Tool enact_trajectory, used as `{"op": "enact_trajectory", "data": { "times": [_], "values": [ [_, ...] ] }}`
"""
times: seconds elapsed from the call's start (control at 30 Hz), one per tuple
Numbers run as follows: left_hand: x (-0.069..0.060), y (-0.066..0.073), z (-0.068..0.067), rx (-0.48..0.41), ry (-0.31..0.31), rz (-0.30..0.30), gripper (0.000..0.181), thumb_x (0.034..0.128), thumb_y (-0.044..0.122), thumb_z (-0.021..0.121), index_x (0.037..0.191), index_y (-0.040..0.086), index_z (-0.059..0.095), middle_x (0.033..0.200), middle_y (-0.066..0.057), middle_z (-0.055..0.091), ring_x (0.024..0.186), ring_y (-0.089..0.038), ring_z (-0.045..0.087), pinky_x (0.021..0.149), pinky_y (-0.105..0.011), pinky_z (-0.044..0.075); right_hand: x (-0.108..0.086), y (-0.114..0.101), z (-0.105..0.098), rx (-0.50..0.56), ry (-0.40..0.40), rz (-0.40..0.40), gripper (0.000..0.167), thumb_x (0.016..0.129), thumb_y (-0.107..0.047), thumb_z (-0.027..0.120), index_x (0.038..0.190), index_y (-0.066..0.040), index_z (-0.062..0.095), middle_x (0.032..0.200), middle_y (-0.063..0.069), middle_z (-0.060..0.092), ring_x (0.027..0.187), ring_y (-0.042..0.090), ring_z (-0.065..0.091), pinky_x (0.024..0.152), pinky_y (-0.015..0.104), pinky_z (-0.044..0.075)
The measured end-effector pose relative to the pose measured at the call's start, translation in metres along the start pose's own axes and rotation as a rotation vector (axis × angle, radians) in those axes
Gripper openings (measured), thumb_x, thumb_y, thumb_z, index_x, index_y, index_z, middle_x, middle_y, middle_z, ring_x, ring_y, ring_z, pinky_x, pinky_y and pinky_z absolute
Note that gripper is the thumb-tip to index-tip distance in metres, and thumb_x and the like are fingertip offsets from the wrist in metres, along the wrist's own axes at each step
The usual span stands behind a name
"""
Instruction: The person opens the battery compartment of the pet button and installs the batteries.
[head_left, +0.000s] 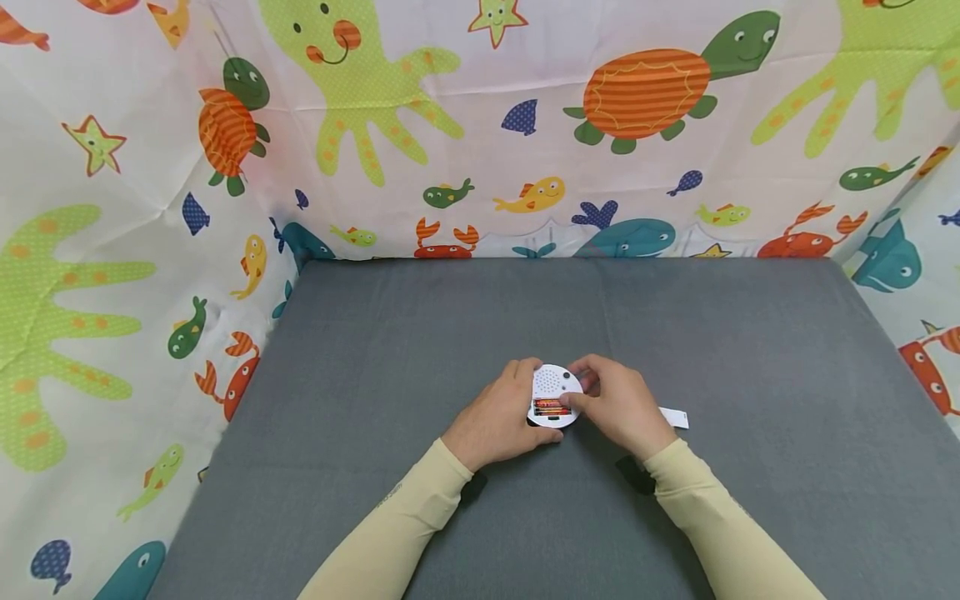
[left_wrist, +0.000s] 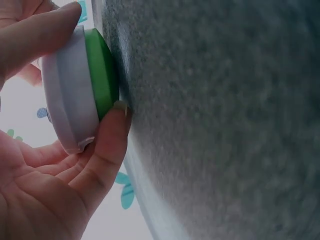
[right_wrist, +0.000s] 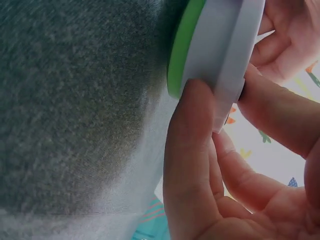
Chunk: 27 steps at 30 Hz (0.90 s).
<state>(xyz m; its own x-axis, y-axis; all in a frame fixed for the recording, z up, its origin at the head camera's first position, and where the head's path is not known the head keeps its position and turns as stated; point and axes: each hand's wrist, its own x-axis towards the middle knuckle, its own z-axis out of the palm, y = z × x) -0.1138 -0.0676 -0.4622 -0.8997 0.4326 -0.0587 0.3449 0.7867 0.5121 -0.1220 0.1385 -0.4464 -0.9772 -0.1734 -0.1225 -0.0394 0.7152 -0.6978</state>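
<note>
Bright cloth printed with sea creatures (head_left: 517, 150) — turtles, whales, crabs, fish and starfish among them — lines the back and sides of a dark gray surface (head_left: 375, 367), where a person in pale yellow sleeves (head_left: 397, 521) works with both hands on a small round device (head_left: 550, 381). The device lies near the middle of the surface, its back turned up, between the two hands. Set into that back is a battery compartment (head_left: 543, 417), uncovered, with slim batteries (head_left: 551, 407) in orange-red and dark wrappers lying side by side; the right thumb covers part of this area, and their exact number cannot be told. Beyond the compartment, the white casing carries a patch of small round holes and, near the rim, one dark round spot. Seen edge-on from the left wrist, the casing is a thick white ring over a bright green underside (left_wrist: 101, 75) that faces the surface. The left hand (head_left: 498, 417) grips the device's left side, fingers at the far edge and thumb at the near one. The right hand (head_left: 618, 407) pinches the right side, its thumb on the upturned back beside the batteries and a finger against the white side wall. A flat white piece (head_left: 677, 417) lies just beyond the right wrist, partly hidden by it.
</note>
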Motion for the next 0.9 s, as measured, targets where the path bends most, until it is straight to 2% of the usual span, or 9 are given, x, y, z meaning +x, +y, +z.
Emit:
{"op": "enact_trajectory", "data": {
  "times": [0.2,0.3,0.4,0.53,0.7,0.9],
  "values": [
    [0.001,0.001,0.0,-0.014,0.005,-0.019,0.096,0.0857,0.048,0.092,0.158,0.006,0.043,0.139,-0.009,0.059,0.108,-0.016,0.065,0.096,-0.034,0.058,-0.006,0.005,-0.01,-0.075,0.011,-0.06,0.033,0.101,-0.024,0.077,0.131,-0.011,0.074,0.108,0.007,0.077,0.088,0.018,0.071,0.074,0.035,0.053],
    [0.002,0.001,0.001,-0.011,-0.001,-0.034,0.097,0.0857,0.049,0.091,0.159,0.007,0.042,0.139,-0.008,0.059,0.11,-0.017,0.066,0.097,-0.034,0.058,-0.015,0.014,-0.023,-0.135,0.08,-0.1,0.027,0.103,-0.019,0.074,0.128,-0.011,0.077,0.115,0.01,0.079,0.092,0.024,0.073,0.077,0.043,0.057],
    [0.003,0.002,0.001,-0.015,-0.006,-0.04,0.097,0.0864,0.048,0.091,0.159,0.008,0.041,0.141,-0.008,0.059,0.112,-0.018,0.067,0.098,-0.034,0.057,-0.028,0.031,-0.038,-0.2,0.182,-0.131,0.021,0.101,-0.012,0.075,0.121,-0.009,0.08,0.115,0.014,0.079,0.094,0.029,0.075,0.079,0.049,0.058],
    [0.003,0.002,0.0,-0.023,-0.012,-0.039,0.096,0.0879,0.047,0.09,0.16,0.007,0.04,0.143,-0.009,0.058,0.114,-0.019,0.066,0.1,-0.034,0.057,-0.043,0.055,-0.057,-0.265,0.234,-0.147,0.017,0.094,-0.006,0.081,0.111,-0.008,0.082,0.11,0.015,0.079,0.094,0.033,0.074,0.08,0.054,0.058],
    [0.001,0.0,0.0,-0.036,-0.012,-0.062,0.097,0.0881,0.047,0.089,0.161,0.009,0.039,0.144,-0.007,0.057,0.112,-0.018,0.065,0.098,-0.033,0.056,-0.05,0.073,-0.065,-0.348,0.171,-0.186,0.015,0.086,-0.009,0.089,0.099,-0.013,0.082,0.1,0.007,0.079,0.092,0.03,0.072,0.082,0.055,0.056],
    [0.001,0.0,0.0,-0.035,-0.018,-0.074,0.097,0.0884,0.048,0.089,0.162,0.011,0.038,0.145,-0.006,0.056,0.113,-0.018,0.065,0.098,-0.033,0.056,-0.052,0.083,-0.06,-0.412,0.101,-0.192,0.021,0.08,-0.012,0.094,0.082,-0.021,0.075,0.09,-0.001,0.07,0.081,0.021,0.06,0.073,0.046,0.051]
  ]
}}
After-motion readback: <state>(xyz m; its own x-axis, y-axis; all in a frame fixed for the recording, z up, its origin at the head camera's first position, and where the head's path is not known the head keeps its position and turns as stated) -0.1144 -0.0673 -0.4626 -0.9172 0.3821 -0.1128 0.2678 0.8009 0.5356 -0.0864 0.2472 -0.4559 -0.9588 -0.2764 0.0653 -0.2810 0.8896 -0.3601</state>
